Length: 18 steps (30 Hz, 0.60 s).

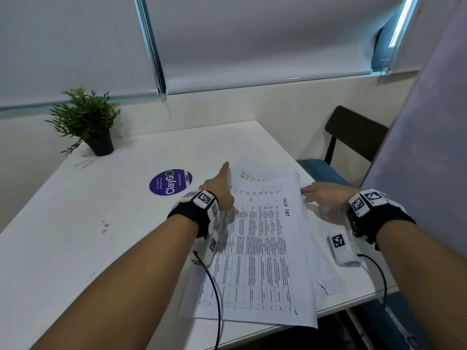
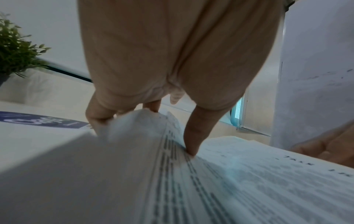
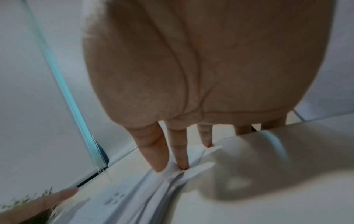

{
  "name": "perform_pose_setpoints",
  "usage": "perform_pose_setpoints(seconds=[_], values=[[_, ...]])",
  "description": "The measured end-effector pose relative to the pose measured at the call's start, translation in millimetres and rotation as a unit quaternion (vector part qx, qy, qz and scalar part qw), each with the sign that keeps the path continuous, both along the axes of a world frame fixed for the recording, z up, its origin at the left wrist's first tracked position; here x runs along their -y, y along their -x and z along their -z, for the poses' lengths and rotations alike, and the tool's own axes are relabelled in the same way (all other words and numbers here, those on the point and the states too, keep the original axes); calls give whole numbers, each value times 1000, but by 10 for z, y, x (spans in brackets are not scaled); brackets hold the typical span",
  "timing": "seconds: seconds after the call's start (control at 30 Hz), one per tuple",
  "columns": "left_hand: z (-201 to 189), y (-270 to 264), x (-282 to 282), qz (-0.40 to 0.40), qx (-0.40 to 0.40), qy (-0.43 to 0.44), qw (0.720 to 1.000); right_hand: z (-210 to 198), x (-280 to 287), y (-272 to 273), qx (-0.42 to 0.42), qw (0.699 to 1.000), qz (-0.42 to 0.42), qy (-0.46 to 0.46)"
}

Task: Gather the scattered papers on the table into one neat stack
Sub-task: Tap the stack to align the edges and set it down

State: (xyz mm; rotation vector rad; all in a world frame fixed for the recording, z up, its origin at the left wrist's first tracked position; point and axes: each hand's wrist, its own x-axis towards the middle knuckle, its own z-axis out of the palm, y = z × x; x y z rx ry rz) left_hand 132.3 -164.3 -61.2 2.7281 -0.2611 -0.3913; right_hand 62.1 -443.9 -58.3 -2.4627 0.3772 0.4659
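Note:
Several white printed papers (image 1: 260,248) lie overlapped in a loose, fanned pile on the right half of the white table (image 1: 101,223); the top sheet is headed "Task List". My left hand (image 1: 222,185) stands edge-on against the pile's left side, index finger straight. In the left wrist view its fingers (image 2: 95,119) meet the raised paper edge (image 2: 134,121) and the thumb presses on the top sheet. My right hand (image 1: 321,195) is at the pile's right side, its straight fingertips (image 3: 182,163) touching the offset sheet edges (image 3: 191,171).
A small potted plant (image 1: 86,122) stands at the back left and a round blue sticker (image 1: 170,181) lies just left of the pile. A dark chair (image 1: 353,137) and a grey partition (image 1: 429,147) are past the table's right edge. The pile overhangs the front edge (image 1: 290,322).

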Motion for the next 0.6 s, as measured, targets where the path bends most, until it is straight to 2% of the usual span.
perform_pose_setpoints(seconds=[0.07, 0.13, 0.27, 0.4, 0.6], values=[[-1, -21, -4, 3, 14, -9, 1000, 14, 128, 12, 35, 998, 46, -23], [0, -24, -13, 8, 30, -49, 998, -4, 226, 63, 55, 995, 78, -6], [34, 16, 31, 42, 25, -113, 992, -63, 164, 122, 34, 995, 12, 98], [-19, 32, 150, 35, 20, -90, 995, -101, -15, 33, 38, 988, -42, 142], [-80, -26, 339, 19, -28, -59, 998, -158, -44, -25, 11, 990, -45, 131]])
